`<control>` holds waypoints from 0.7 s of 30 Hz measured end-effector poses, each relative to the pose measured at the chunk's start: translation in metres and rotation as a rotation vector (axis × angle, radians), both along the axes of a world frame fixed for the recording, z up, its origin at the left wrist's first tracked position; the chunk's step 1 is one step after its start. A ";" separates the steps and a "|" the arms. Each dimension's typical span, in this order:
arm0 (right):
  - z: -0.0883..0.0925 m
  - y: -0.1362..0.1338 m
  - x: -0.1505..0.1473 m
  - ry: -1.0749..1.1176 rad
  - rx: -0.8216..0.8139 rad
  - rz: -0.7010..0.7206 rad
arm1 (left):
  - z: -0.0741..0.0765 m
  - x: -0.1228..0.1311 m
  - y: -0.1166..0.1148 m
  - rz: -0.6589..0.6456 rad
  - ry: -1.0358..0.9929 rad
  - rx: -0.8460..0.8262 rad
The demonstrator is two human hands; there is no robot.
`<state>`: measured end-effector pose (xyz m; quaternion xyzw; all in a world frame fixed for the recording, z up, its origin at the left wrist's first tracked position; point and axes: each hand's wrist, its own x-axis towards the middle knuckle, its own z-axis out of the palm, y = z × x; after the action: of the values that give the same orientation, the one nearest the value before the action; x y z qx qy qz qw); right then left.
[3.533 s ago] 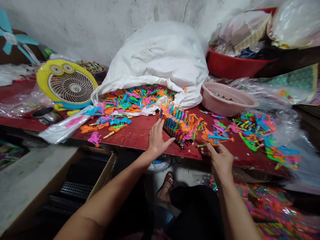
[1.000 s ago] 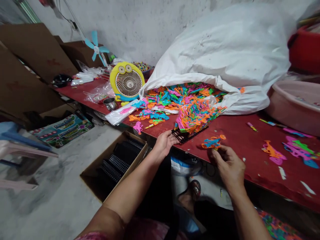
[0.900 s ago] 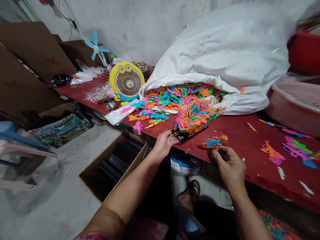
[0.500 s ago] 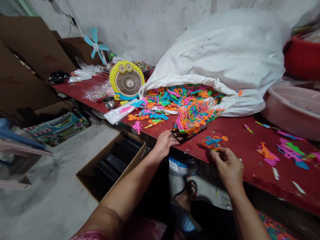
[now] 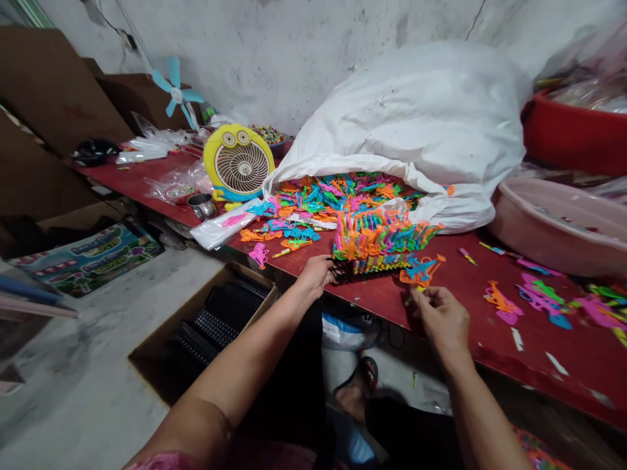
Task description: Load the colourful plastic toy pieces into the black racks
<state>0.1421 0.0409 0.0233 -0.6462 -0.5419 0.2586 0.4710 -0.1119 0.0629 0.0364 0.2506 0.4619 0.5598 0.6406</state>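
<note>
1. Bare left hand (image 5: 316, 275) at the near end of a black comb-like plastic rack (image 5: 345, 274), fingers curled against it; firm grip or light touch impossible to tell from this view.
2. Bare right hand (image 5: 441, 320) closed in a pinch, thumb and fingertips around a small yellowish piece (image 5: 408, 299), too small to identify.
3. Rack lying on a red-painted wooden table (image 5: 372, 300), close to the front edge, loaded with upright rows of bright orange, blue and green plastic pieces (image 5: 382, 238).
4. Just beside the rack and right hand, a flat blue-and-orange plastic piece (image 5: 420, 269) on the tabletop.
5. Behind the rack, a heap of multicoloured plastic shapes (image 5: 343, 192) spilling from the mouth of a white woven sack (image 5: 406, 117).
6. Below the table on the left, an open cardboard box (image 5: 151, 372) holding stacked black racks (image 5: 210, 329).
7. Main risk, in this judgement: the loaded rack tipping over the table edge, from a careless nudge or a slackened left hand, with its rows scattering.
8. Further risks: the small yellowish piece slipping from the pinch and falling to the floor, and loose shapes sliding from the heap onto the rows.
</note>
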 end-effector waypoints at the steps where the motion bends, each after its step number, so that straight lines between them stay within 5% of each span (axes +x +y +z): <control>1: 0.001 0.004 0.003 0.030 -0.019 -0.017 | 0.000 -0.001 0.006 -0.023 0.004 -0.014; 6: 0.001 0.011 0.015 0.249 -0.066 -0.054 | 0.000 0.003 0.027 -0.093 0.035 -0.041; 21: -0.003 0.006 0.018 0.245 -0.031 -0.075 | -0.005 0.009 0.036 -0.059 0.140 -0.065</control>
<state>0.1605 0.0467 0.0203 -0.6370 -0.4516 0.3260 0.5329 -0.1026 0.0989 0.0317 0.2816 0.5159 0.5067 0.6307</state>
